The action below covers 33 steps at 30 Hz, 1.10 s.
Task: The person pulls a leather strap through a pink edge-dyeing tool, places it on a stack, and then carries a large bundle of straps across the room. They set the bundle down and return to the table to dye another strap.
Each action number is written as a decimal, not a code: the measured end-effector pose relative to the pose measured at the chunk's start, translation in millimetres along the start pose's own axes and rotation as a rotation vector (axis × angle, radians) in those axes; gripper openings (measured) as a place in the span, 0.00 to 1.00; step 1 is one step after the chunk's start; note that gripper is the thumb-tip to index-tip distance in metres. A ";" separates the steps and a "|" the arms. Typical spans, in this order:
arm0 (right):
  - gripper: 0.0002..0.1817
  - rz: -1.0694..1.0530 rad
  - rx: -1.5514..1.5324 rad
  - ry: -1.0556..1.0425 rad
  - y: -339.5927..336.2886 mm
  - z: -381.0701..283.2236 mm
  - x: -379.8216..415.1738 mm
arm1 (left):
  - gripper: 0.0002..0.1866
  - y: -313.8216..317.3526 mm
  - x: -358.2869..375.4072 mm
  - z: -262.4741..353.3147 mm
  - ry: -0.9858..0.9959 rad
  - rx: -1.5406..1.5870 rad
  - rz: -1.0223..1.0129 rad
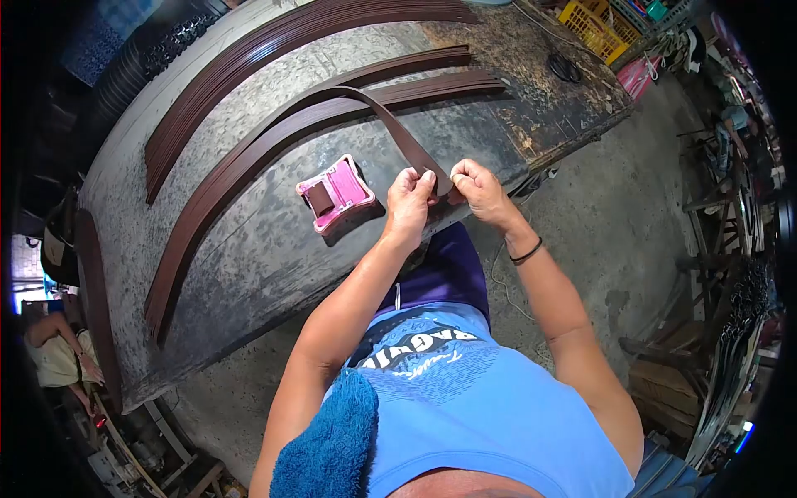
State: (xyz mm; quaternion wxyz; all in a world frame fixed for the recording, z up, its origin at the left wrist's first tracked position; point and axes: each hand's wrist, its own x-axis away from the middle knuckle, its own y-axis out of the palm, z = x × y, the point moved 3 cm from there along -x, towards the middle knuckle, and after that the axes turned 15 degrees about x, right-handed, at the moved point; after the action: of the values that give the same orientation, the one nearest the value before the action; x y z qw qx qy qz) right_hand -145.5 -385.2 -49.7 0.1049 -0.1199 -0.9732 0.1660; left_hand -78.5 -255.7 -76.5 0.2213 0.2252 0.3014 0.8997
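Note:
A long brown strap (392, 124), which looks like a belt strip, arches up off the table and comes down to my hands. My left hand (408, 201) is closed, pinching the strap near its end between thumb and fingers. Close beside it, my right hand (483, 192) is also closed, its fingertips pinched at the strap's end. The very tip is partly hidden by my fingers. To the left of my hands, a pink open box (347, 181) with a wavy rim holds a small dark brown piece (320, 199).
Stacks of brown strips (249, 166) curve across the dark worktable (241, 266), with another stack (274, 50) farther back. A black coil (564, 68) lies on the table's worn right end. Beyond it stands a yellow crate (594, 31). Another person (62, 344) is at far left.

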 end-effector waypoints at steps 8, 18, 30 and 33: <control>0.05 0.272 0.546 -0.354 -3.3 -24.0 3.1 | 0.08 -1.0 0.3 0.9 -0.040 -0.020 0.011; 0.04 0.323 0.529 -0.401 -6.5 -23.1 2.5 | 0.09 -0.3 -4.0 -2.0 -0.088 -0.060 -0.004; 0.11 0.360 -0.075 -0.161 -28.2 21.0 5.3 | 0.14 2.6 1.9 -1.4 -0.180 -0.023 0.074; 0.11 0.326 -0.128 -0.130 -34.3 32.3 9.0 | 0.17 1.2 0.6 -1.7 -0.182 -0.067 0.069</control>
State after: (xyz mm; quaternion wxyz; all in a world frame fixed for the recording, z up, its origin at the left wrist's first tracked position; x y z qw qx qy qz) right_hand -168.8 -423.8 -66.1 0.0058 -0.2713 -0.9542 0.1257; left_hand -80.2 -257.0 -76.7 0.2241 0.3086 0.2419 0.8922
